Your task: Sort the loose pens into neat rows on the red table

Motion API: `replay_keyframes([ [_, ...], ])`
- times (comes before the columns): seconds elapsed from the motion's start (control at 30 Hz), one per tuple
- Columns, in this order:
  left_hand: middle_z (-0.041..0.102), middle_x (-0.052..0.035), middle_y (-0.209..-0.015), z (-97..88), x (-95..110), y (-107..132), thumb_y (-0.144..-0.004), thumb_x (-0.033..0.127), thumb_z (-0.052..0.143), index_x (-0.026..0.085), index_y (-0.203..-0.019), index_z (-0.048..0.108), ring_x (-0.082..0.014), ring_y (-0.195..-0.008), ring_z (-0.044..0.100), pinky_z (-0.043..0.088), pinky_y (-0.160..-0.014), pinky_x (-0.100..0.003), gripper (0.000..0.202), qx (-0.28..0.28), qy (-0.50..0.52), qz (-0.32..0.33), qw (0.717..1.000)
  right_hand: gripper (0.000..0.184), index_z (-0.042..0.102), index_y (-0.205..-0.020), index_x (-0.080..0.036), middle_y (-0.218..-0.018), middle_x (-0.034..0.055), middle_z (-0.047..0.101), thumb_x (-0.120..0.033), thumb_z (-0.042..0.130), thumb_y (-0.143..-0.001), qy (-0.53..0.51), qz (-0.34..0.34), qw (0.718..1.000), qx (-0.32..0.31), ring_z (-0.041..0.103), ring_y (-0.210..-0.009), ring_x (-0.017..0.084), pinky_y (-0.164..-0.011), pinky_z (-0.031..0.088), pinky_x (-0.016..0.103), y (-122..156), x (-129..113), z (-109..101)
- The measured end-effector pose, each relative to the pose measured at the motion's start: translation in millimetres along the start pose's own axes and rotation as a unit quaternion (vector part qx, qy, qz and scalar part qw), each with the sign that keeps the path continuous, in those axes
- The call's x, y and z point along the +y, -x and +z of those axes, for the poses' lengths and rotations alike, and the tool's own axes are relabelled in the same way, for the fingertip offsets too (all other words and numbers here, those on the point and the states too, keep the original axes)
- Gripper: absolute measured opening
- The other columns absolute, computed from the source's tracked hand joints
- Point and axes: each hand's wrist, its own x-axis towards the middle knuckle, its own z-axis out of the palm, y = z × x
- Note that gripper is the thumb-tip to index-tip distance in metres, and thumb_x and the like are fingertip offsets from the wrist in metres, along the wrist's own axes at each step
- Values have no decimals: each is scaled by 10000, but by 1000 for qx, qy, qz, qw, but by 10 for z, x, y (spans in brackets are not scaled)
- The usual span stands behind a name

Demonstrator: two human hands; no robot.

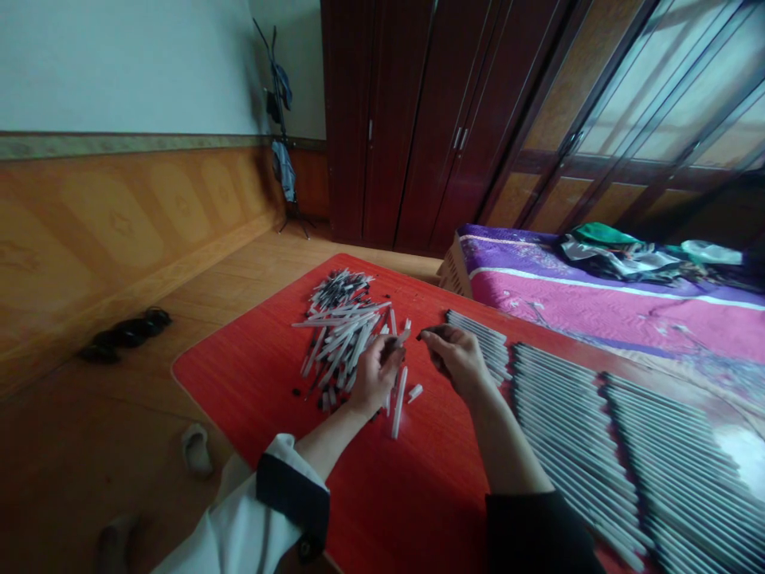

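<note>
The left hand point(374, 376) is closed around a white pen barrel point(402, 335), its end poking out toward the right hand point(454, 359), which is pinching a small dark piece point(431, 332), too small to make out. Both hands are just beside a loose heap of white and black pens point(340, 335) on the red tabletop point(418, 494). A single white pen point(398, 402) lies near the left hand. Neat rows of pens point(567, 430) cover the right side of the tabletop. Past its far edge, a cardboard box point(454, 271) sits against the bed point(598, 299), its contents hidden
</note>
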Motion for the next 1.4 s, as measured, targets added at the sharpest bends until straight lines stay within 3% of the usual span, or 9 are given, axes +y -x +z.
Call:
replay_keyframes([
  [0.2,616,-22,-752,-10,11,-22,-795,321,570,156,-902,588,-134,-690,566,451,-636,-226,198,49,3,-7,999,306,547,-665,-145,-373,-82,427,-412,688,-609,-115,62,991,-21,298,-280,31,-275,202,157,-9,201,291],
  [0.33,590,1,-689,-30,24,-37,-798,291,550,155,-824,586,-122,-647,544,440,-623,-220,143,82,-16,-5,996,322,558,-674,-146,-392,-83,428,-434,689,-611,-118,70,990,-35,293,-282,27,-269,200,155,8,235,340],
  [0.53,585,6,-664,-42,30,-45,-806,302,537,151,-831,591,-115,-597,530,426,-577,-215,163,73,-16,-17,997,333,579,-686,-141,-394,-83,428,-443,691,-601,-121,87,988,-39,294,-287,28,-278,202,156,12,222,354],
  [0.7,615,-22,-759,-30,65,-21,-852,373,480,150,-988,582,-119,-670,553,439,-626,-219,280,32,0,-5,999,316,588,-706,-136,-399,-73,446,-434,668,-640,-110,13,994,19,316,-291,37,-283,204,164,31,75,264],
  [0.8,604,-22,-735,-18,79,10,-880,383,423,160,-990,589,-119,-664,550,431,-607,-218,299,17,-12,13,1000,311,606,-745,-135,-418,-67,462,-428,658,-657,-87,-28,995,34,341,-307,46,-290,223,170,72,-45,196],
  [1.17,599,-29,-822,-17,31,21,-889,335,410,181,-984,586,-133,-738,550,428,-652,-235,253,-2,-67,43,997,293,670,-780,-107,-462,-23,519,-380,585,-717,71,-118,990,26,394,-348,70,-335,310,199,121,-148,184],
  [1.4,608,-30,-815,-13,40,24,-887,339,412,175,-982,585,-133,-724,554,425,-637,-232,256,6,-67,37,997,293,686,-815,-102,-509,3,564,-354,559,-736,106,-124,986,21,425,-365,76,-348,321,198,115,-149,167],
])
